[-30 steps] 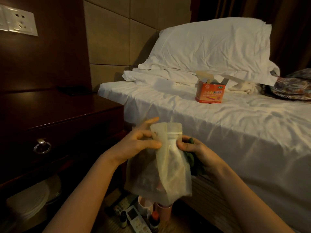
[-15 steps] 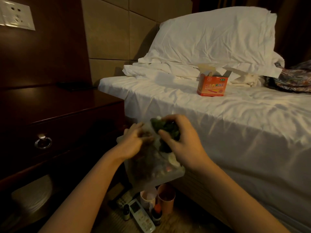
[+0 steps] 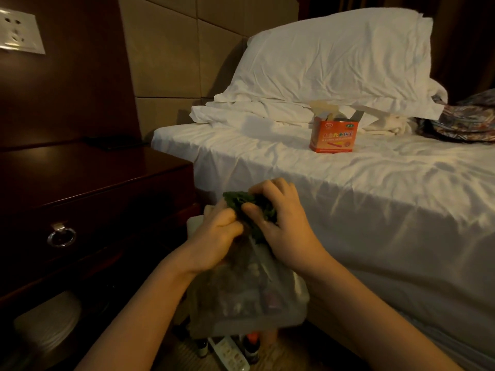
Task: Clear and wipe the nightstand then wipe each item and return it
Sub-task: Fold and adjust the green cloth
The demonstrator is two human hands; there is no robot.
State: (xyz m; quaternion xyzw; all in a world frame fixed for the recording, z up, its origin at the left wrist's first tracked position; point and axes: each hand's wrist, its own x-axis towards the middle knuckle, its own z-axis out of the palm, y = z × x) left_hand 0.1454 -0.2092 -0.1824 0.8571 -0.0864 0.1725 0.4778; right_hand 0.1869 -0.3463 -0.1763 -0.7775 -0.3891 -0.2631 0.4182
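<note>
a person's left hand (image 3: 217, 236) grips the top of a translucent pouch (image 3: 246, 295), fingers clamped on it, beside the bed (image 3: 375, 199). the right hand (image 3: 281, 223), fingers closed around a green cloth (image 3: 249, 204), presses it on the pouch. this looks like the item-wiping step. next, the wiped pouch likely goes onto the dark nightstand (image 3: 88, 172) at left, whose top looks mostly bare.

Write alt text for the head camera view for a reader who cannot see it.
Two bare hands wipe a translucent plastic pouch: the left hand holds it, and the right hand presses a dark green cloth on its top. Left is a dark wooden nightstand, right a white bed with an orange box.
</note>
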